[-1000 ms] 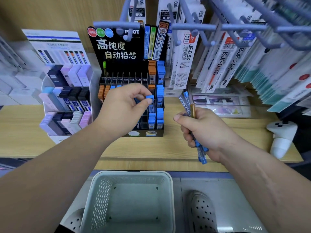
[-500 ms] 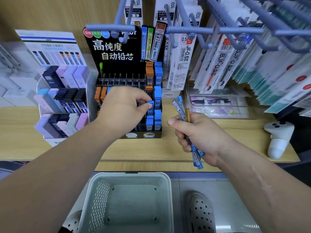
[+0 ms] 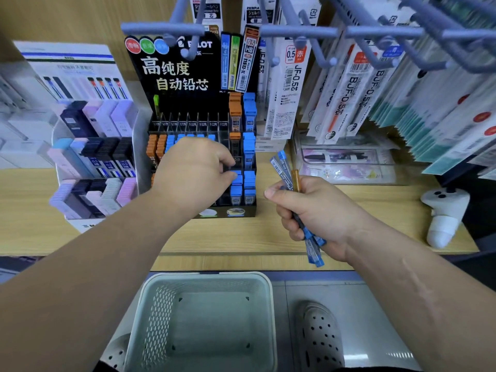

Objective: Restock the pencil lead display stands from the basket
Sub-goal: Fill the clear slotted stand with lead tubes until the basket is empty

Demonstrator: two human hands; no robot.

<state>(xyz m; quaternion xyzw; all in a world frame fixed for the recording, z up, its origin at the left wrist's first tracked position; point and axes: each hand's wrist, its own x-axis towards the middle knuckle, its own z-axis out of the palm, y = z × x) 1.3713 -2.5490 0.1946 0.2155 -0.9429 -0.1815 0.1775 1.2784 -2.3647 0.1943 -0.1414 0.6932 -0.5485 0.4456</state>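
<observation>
At the black display stand (image 3: 188, 76), the left hand (image 3: 193, 173) pinches a blue lead case (image 3: 236, 176) at a lower-row slot; the right hand (image 3: 319, 213) grips a small bundle of cases (image 3: 281, 167). The basket (image 3: 158, 312) shows no stock, so the held bundle probably completes restocking.

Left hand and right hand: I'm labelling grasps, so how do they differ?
The left hand pinches one blue-capped case at the black display stand; the right hand grips a bundle of cases away from the stand. The left hand's back faces the camera; the right hand shows its thumb side, cases sticking out above and below. Both hold lead cases.
</observation>
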